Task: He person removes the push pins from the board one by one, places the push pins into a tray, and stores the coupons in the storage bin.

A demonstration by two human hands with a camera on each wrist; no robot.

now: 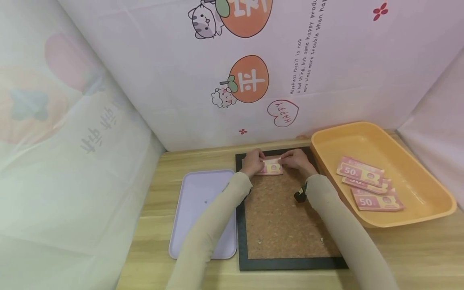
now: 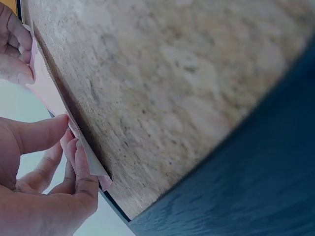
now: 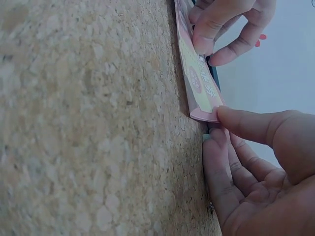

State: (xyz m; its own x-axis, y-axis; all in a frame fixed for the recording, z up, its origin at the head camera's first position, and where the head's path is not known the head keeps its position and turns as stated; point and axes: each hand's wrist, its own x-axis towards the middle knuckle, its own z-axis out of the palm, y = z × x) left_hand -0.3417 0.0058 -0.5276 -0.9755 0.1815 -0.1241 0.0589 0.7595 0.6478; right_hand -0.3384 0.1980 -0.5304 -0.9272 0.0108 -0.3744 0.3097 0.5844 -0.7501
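A pink and yellow paper coupon point(image 1: 272, 167) lies against the top of a cork board point(image 1: 282, 217) with a black frame. My left hand point(image 1: 253, 162) pinches its left part between thumb and fingers. At the upper right corner my right hand point(image 1: 296, 160) pinches it, the thumb point(image 3: 246, 123) on the printed face. In the left wrist view the lower edge of the coupon point(image 2: 83, 140) stands slightly off the cork. A greenish bit point(image 3: 206, 137) shows at a right fingertip.
To the right, an orange tray point(image 1: 424, 189) holds several pink coupons point(image 1: 377, 200) marked 50, overlapping. A lilac tray point(image 1: 203, 197) lies left of the board, partly under the left sleeve. Behind the wooden table point(image 1: 152, 225) hangs a printed white cloth point(image 1: 188, 100).
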